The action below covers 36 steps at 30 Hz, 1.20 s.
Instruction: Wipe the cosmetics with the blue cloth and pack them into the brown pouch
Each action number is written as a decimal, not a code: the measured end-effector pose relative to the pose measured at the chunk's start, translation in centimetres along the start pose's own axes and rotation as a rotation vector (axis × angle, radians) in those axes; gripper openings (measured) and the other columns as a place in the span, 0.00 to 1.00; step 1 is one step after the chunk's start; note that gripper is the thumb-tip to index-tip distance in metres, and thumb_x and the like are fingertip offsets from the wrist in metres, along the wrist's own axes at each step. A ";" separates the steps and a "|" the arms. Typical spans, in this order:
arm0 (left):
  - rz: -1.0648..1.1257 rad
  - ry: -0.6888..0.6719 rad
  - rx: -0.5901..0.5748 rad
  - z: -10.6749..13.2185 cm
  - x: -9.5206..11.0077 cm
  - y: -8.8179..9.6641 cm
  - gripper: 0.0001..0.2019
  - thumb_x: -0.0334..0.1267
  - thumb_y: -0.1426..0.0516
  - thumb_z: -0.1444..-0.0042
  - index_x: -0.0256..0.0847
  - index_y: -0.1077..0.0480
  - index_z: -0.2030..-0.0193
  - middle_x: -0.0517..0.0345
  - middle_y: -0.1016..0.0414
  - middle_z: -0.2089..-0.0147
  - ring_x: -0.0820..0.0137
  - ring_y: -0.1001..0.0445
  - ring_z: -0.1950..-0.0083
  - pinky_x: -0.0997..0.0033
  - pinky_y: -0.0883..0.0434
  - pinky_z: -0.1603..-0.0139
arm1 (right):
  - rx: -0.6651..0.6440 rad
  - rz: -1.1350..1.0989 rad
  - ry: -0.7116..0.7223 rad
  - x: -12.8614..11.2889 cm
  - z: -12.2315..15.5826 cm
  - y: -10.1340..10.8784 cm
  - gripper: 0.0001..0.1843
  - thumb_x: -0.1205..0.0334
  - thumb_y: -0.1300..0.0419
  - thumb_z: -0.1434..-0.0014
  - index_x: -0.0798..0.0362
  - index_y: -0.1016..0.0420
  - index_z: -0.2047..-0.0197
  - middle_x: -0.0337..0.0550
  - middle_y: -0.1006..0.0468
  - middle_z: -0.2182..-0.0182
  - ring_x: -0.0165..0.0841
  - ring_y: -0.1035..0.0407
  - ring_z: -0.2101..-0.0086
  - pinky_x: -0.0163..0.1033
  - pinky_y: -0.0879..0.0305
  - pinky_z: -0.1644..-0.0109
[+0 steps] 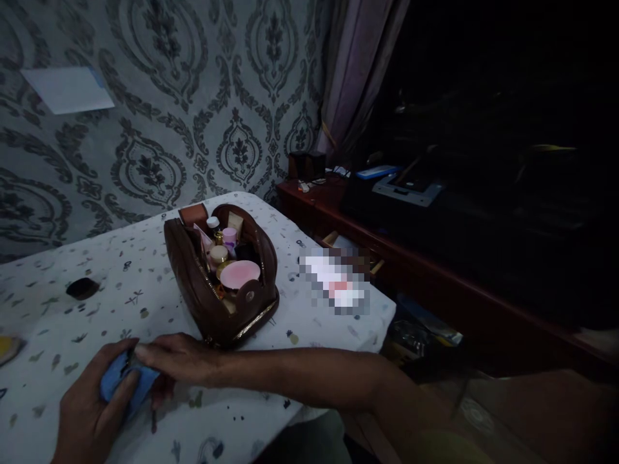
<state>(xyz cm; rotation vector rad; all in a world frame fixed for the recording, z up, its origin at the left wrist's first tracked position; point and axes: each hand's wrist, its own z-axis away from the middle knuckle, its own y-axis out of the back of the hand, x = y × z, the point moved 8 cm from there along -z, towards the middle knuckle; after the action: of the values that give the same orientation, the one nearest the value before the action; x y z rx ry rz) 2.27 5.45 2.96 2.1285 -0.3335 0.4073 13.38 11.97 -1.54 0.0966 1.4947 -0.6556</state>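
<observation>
My left hand [89, 403] is closed around a crumpled blue cloth [111, 381] low over the near left of the table. From the right, my right hand [186, 357] reaches across with its fingers closed on the same cloth. Something small and dark shows between the thumbs, too hidden to name. Just beyond my right hand stands a brown cosmetic bag [191, 290], unzipped. It holds a round pink compact [240, 275], a jar with a beige lid [219, 253], a lilac-capped container [229, 236], a white-capped bottle [213, 222] and tubes.
A dark round lid-like piece [82, 288] lies on the patterned white tablecloth [130, 283]. Part of a yellow object [7, 348] shows at the left edge. A blurred-out bright item [333, 280] lies near the table's right corner, beside a red-brown desk [309, 205] with an open drawer.
</observation>
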 end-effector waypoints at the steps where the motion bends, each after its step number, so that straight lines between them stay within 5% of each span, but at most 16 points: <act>1: -0.001 0.013 -0.004 -0.1 0.1 0.0 0.15 0.54 0.47 0.41 0.53 0.29 0.52 0.61 0.19 0.57 0.59 0.20 0.60 0.62 0.25 0.60 | -0.020 0.012 -0.017 -0.1 0.1 -0.2 0.30 0.31 0.41 0.43 0.53 0.32 0.70 0.32 0.31 0.83 0.25 0.37 0.83 0.30 0.39 0.77; 4: 0.006 0.080 0.004 -0.1 -0.1 0.1 0.16 0.54 0.48 0.40 0.50 0.28 0.54 0.59 0.19 0.59 0.59 0.21 0.61 0.62 0.25 0.60 | -0.026 0.041 -0.013 -0.2 0.2 -0.4 0.30 0.30 0.42 0.44 0.52 0.35 0.69 0.31 0.31 0.82 0.25 0.36 0.81 0.31 0.38 0.75; 13: 0.197 0.265 -0.004 -0.9 -0.1 -0.3 0.25 0.60 0.53 0.40 0.43 0.27 0.56 0.54 0.21 0.59 0.58 0.23 0.58 0.62 0.28 0.56 | 0.090 -0.044 0.121 -0.5 0.2 0.2 0.39 0.31 0.28 0.66 0.50 0.37 0.64 0.30 0.31 0.75 0.26 0.36 0.74 0.32 0.39 0.71; 22: 0.367 0.300 -0.112 -1.3 1.3 -0.7 0.23 0.56 0.56 0.34 0.42 0.30 0.54 0.56 0.25 0.62 0.61 0.27 0.58 0.64 0.31 0.55 | 0.180 0.221 0.373 -2.1 0.7 0.6 0.24 0.58 0.27 0.53 0.51 0.32 0.56 0.32 0.30 0.68 0.29 0.34 0.66 0.35 0.37 0.61; 28: 0.452 0.359 -0.140 -1.1 0.9 -1.1 0.23 0.58 0.55 0.35 0.42 0.30 0.57 0.57 0.27 0.65 0.63 0.28 0.61 0.65 0.32 0.58 | 0.251 0.513 0.505 -3.0 1.9 0.4 0.26 0.70 0.30 0.51 0.50 0.30 0.49 0.40 0.31 0.57 0.32 0.32 0.59 0.39 0.32 0.54; 36: 0.513 0.444 -0.012 -1.1 0.6 -0.2 0.25 0.61 0.56 0.35 0.42 0.30 0.62 0.58 0.29 0.68 0.65 0.30 0.64 0.66 0.32 0.61 | 0.181 -0.041 0.284 -1.0 0.4 0.3 0.29 0.57 0.27 0.53 0.49 0.34 0.52 0.36 0.27 0.60 0.30 0.26 0.64 0.38 0.27 0.59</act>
<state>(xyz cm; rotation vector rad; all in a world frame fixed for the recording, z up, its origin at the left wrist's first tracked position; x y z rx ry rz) 2.75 6.40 3.64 1.8556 -0.6163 1.1455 13.89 12.41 -0.64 0.3098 1.7097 -0.8357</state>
